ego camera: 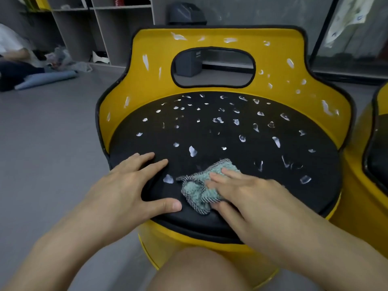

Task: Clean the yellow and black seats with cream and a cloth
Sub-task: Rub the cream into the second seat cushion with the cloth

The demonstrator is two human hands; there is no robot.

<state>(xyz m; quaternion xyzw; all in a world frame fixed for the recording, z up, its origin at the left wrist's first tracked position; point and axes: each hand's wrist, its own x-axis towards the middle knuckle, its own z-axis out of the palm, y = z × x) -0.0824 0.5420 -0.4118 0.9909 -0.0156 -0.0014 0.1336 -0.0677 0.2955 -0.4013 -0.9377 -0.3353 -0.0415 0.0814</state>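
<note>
A grey floor (pixel 52 143) surrounds a yellow drum-shaped metal seat with a curved backrest (pixel 155 49), which has a black-rimmed oval cut-out in it. A round black padded cushion (pixel 210 133) fills the top of the seat. At the right edge of the view, just beside it, a second yellow seat with a black cushion (pixel 361 185) is partly visible. Pale open shelving (pixel 100 28) stands against the far wall.

The left hand (pixel 126 185) lies flat on the near left part of the cushion, fingers spread and straight, gripping nothing. The right hand (pixel 247 192) presses down on a small crumpled teal terry cloth with a black-and-white woven border (pixel 195 185). Its fingers lie straight across the cloth and its thumb sits at the cloth's near edge. The cloth rests on the near middle of the cushion, between the two hands.

Many small white dabs of cream (pixel 192 151) dot the cushion, and more are on the yellow backrest.
</note>
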